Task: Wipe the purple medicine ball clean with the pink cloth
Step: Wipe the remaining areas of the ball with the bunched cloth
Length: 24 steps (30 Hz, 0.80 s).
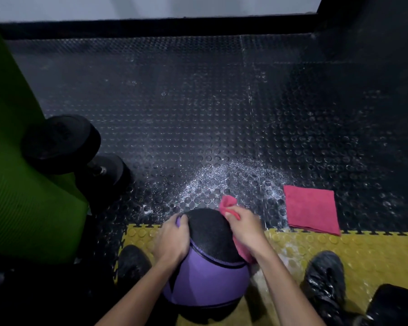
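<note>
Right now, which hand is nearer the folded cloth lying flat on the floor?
Right. The right hand, pinching a pink cloth against the medicine ball, is just left of the folded cloth; the left hand grips the ball's other side, farther off.

From where I stand, nothing can be read: no lettering, number or brand shows on the purple medicine ball (pixel 205 278) or the pink cloth (pixel 227 203). The dumbbell (pixel 59 142) at the left is too dark to tell.
</note>
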Each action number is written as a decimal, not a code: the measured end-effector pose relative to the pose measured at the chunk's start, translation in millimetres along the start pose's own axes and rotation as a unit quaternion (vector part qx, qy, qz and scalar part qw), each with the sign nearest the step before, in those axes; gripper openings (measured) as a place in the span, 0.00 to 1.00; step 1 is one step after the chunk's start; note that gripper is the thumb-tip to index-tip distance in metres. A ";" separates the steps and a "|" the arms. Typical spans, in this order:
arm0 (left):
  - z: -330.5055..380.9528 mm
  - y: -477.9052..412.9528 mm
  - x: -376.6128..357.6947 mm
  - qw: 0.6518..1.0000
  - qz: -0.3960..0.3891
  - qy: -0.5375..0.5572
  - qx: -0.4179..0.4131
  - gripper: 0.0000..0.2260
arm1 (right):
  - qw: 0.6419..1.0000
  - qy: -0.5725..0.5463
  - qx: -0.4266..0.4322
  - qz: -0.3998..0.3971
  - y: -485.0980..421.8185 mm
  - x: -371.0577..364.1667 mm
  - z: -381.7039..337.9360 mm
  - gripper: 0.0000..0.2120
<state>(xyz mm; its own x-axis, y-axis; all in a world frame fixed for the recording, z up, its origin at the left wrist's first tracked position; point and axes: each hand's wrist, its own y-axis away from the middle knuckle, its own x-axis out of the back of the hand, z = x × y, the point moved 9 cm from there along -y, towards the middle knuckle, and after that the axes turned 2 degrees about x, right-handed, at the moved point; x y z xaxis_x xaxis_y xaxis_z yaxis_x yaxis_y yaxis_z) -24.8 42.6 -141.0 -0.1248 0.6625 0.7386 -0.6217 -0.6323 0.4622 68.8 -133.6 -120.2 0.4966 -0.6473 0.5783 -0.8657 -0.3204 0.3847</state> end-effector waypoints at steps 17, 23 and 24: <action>65.4 0.1 16.3 0.942 -0.008 -0.181 -0.282 0.22 | 0.981 -0.163 -0.108 -0.005 -5.2 25.6 62.7 0.13; 46.9 13.5 33.5 0.943 0.042 -0.132 -0.302 0.32 | 0.967 -0.227 -0.119 0.002 -8.6 36.5 67.2 0.16; 41.3 13.4 33.6 0.948 0.048 -0.129 -0.287 0.33 | 0.964 -0.233 -0.127 0.003 -7.0 34.7 69.5 0.16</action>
<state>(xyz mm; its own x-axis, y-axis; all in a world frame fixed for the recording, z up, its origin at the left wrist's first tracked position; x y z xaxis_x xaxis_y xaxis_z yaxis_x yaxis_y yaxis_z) -5.3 39.8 -89.7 -0.0541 0.4460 0.8934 -0.9447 -0.3125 0.0989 87.7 -201.9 -152.8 0.3575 -0.9082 0.2178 -0.7957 -0.1741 0.5801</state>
